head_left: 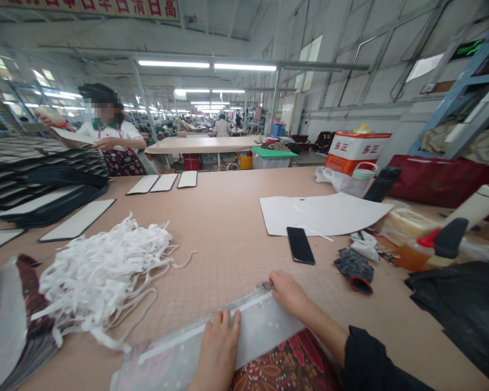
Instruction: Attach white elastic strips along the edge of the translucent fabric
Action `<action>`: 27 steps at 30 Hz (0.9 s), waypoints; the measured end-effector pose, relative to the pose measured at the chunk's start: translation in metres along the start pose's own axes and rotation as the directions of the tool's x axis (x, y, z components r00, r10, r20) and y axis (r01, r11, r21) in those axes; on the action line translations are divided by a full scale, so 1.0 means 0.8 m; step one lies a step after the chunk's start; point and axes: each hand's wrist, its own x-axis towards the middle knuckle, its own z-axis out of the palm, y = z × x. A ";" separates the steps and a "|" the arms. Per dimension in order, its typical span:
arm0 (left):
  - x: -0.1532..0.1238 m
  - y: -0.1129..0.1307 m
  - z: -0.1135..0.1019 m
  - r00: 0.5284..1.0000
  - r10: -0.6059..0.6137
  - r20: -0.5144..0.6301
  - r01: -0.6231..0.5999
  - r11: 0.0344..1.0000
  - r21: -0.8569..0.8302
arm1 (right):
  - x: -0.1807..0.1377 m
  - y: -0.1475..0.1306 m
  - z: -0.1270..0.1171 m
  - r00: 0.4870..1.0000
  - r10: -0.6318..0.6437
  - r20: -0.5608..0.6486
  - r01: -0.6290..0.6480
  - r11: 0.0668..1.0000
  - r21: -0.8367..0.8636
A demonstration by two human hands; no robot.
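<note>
A dark red floral fabric piece (285, 363) lies at the table's near edge, its far border folded over to show a pale grey backing (257, 326). Along that border runs a narrow white strip (175, 340), partly covered by my left hand (219, 345). The fingers of this hand rest flat and slightly spread on the backing. At the border's right end, my right hand (290, 295) pinches the corner between thumb and fingers. A heap of white tapes (101, 277) sits to the left of both hands.
Left of the heap is a stack of floral fabric (8, 326). A black phone (300, 245), white sheet (321, 213), dark glove (355, 269) and bottles stand or lie at right. White panels (77, 220) with dark edges lie at left. A co-worker (114, 136) handles a panel beyond.
</note>
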 end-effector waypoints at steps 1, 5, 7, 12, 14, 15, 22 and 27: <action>0.000 0.001 -0.002 1.000 0.006 0.002 -0.006 1.000 -0.015 | -0.005 -0.011 0.004 0.998 -0.049 -0.029 0.047 0.997 -0.062; -0.005 0.002 -0.014 1.000 0.000 0.019 0.001 0.999 -0.046 | -0.034 -0.052 0.029 0.919 -0.394 0.009 0.392 0.913 -0.115; -0.015 -0.007 -0.014 1.000 -0.001 0.029 0.002 0.999 -0.034 | -0.046 -0.056 0.034 0.888 -0.459 0.022 0.458 0.882 -0.107; -0.083 -0.083 0.009 0.993 -0.100 0.068 0.100 0.995 0.006 | -0.055 -0.007 0.011 0.948 -0.319 -0.010 0.317 0.944 -0.090; -0.115 -0.121 0.021 0.979 -0.191 0.075 0.188 0.981 0.045 | -0.053 0.010 0.000 0.955 -0.297 -0.007 0.296 0.953 -0.061; -0.127 -0.136 0.026 0.975 -0.207 0.080 0.203 0.978 0.052 | -0.051 0.015 -0.004 0.956 -0.292 -0.002 0.291 0.955 -0.048; -0.109 -0.149 -0.013 0.966 -0.223 0.133 0.224 0.975 0.005 | -0.020 0.031 -0.004 0.982 -0.166 0.096 0.156 0.982 0.105; -0.038 -0.091 -0.053 0.992 -0.068 0.110 0.089 0.976 -0.199 | -0.013 0.035 -0.003 0.992 -0.078 0.098 0.074 0.996 0.042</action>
